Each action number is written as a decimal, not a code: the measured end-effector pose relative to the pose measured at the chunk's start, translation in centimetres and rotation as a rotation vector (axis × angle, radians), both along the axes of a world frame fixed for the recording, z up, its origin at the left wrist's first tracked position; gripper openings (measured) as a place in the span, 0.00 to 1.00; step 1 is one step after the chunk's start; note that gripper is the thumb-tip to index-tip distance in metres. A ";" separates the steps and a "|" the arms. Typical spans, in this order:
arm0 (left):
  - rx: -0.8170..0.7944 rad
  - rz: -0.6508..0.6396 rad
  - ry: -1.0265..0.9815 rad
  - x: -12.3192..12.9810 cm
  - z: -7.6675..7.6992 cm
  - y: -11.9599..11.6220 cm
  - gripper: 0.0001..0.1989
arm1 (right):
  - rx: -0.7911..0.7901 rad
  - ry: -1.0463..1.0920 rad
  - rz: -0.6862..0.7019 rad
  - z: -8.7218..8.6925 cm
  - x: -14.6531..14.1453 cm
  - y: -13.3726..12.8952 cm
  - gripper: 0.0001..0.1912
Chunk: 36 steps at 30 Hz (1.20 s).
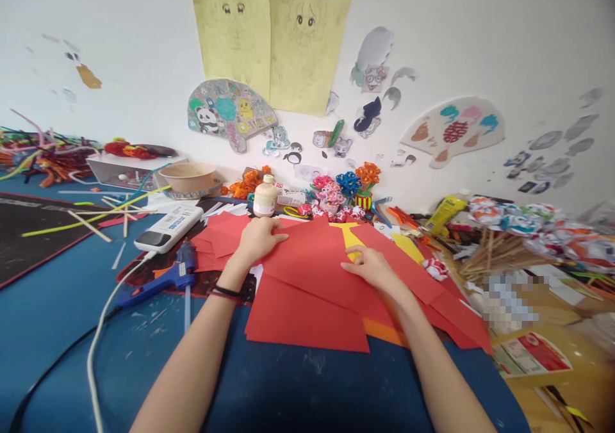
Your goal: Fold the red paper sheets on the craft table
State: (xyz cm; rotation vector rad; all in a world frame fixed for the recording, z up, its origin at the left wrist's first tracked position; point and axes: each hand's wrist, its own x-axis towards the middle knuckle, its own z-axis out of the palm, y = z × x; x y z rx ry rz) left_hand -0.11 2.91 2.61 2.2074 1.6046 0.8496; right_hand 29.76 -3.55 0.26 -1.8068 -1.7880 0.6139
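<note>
My left hand [261, 241] is closed at the left edge of a red paper sheet [312, 260], its thumb lying over the paper. At the sheet's right side, my right hand [372, 268] has its fingers curled, thumb and forefinger at the paper's edge; the other fingertips are partly hidden. Beneath lies another red sheet [302, 321], jutting out toward me. More red sheets [432, 292] spread out to the right, with yellow paper [350, 237] and a strip of orange paper [384, 332] showing between them.
A blue glue gun [163, 282] and a white power strip [168, 229] with cables lie left on the blue mat [298, 394]. Behind the paper stand a glue bottle [264, 197] and small craft flowers [348, 184]. Wrapped sticks [490, 241] crowd the right side; a bowl [188, 180] sits back left.
</note>
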 end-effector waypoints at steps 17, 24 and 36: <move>0.024 -0.045 0.223 1.4 1.5 -2.6 0.10 | 0.248 -0.408 0.429 -1.7 -6.6 -2.8 0.25; -0.400 -0.525 -0.309 1.9 2.3 -3.5 0.30 | 0.373 -0.461 0.297 -1.8 -6.6 -2.4 0.18; 0.022 -0.531 0.416 6.0 -4.0 -3.9 0.28 | 0.406 -0.555 -0.099 -0.9 -6.7 -4.0 0.16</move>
